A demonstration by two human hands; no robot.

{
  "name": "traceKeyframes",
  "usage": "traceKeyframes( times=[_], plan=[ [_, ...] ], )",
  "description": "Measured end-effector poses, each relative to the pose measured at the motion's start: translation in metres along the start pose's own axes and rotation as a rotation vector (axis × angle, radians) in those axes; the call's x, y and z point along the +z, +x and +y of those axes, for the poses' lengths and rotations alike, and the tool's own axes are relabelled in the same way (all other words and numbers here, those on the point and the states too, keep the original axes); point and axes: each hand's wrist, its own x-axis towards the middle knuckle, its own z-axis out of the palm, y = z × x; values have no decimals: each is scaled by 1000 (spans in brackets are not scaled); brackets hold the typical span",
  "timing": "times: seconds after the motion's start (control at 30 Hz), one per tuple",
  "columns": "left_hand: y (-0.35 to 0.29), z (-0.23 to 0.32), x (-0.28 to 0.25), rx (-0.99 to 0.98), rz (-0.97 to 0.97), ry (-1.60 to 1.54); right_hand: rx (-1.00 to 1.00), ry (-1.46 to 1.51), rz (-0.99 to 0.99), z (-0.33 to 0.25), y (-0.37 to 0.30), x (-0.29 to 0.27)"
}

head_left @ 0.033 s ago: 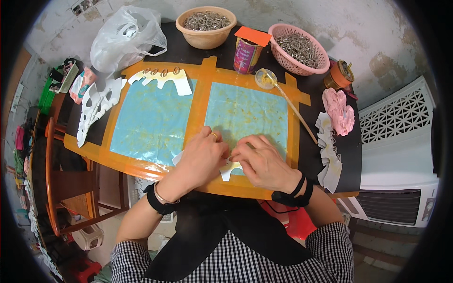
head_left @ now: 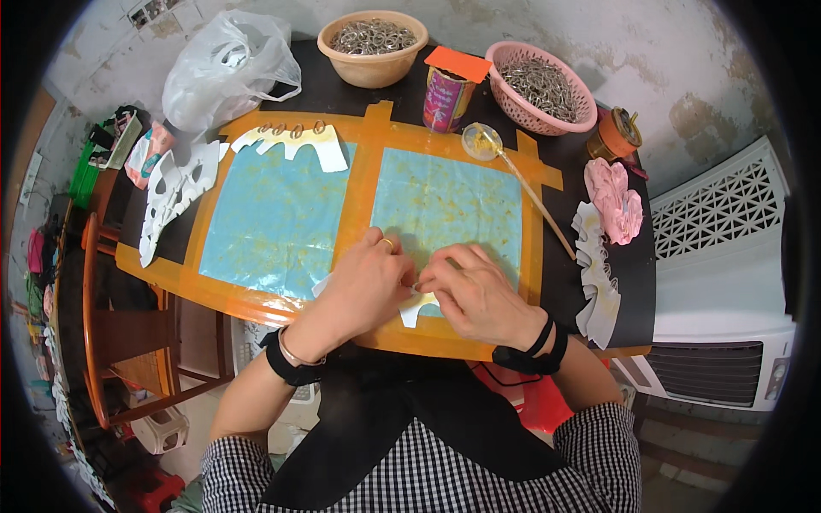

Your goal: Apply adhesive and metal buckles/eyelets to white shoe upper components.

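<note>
At the front edge of the table, my left hand (head_left: 376, 278) and my right hand (head_left: 462, 286) meet with bent fingers over a white scalloped strip (head_left: 410, 316) stained yellow. Their fingertips are pinched close together on the strip, and the fingers cover most of it. Whether a small ring sits between them is hidden. Just beyond my hands lies a blue sheet (head_left: 445, 197) with yellow smears, framed in orange tape (head_left: 357, 205). A similar strip (head_left: 329, 154) with several metal rings along its top edge rests on the left blue sheet (head_left: 274, 214).
Two bowls of metal rings stand at the back, one peach (head_left: 372, 68) and one pink (head_left: 547, 132). Between them is a purple can (head_left: 446, 103). A stick (head_left: 539, 205) leans on a small round dish (head_left: 481, 144). More white strips (head_left: 597, 282) lie right, beside pink crumpled cloth (head_left: 613, 201).
</note>
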Motion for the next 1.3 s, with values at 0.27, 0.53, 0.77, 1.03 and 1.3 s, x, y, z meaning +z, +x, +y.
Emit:
traceKeyframes(
  times=[0.27, 0.53, 0.77, 1.03, 1.3],
  plan=[
    [0, -3, 4, 171, -8, 43, 60, -49, 15, -2, -3, 2],
    [-33, 5, 39, 170, 268, -20, 90, -188, 90, -9, -6, 19],
    [-31, 3, 7, -156, 101, -460, 140, -256, 121, -19, -1, 34],
    [-16, -7, -3, -34, 10, -314, 178, -317, 194, -28, 0, 41],
    [5, -7, -9, -32, -183, -135, 132, -291, 271, -24, -3, 47]
  ],
)
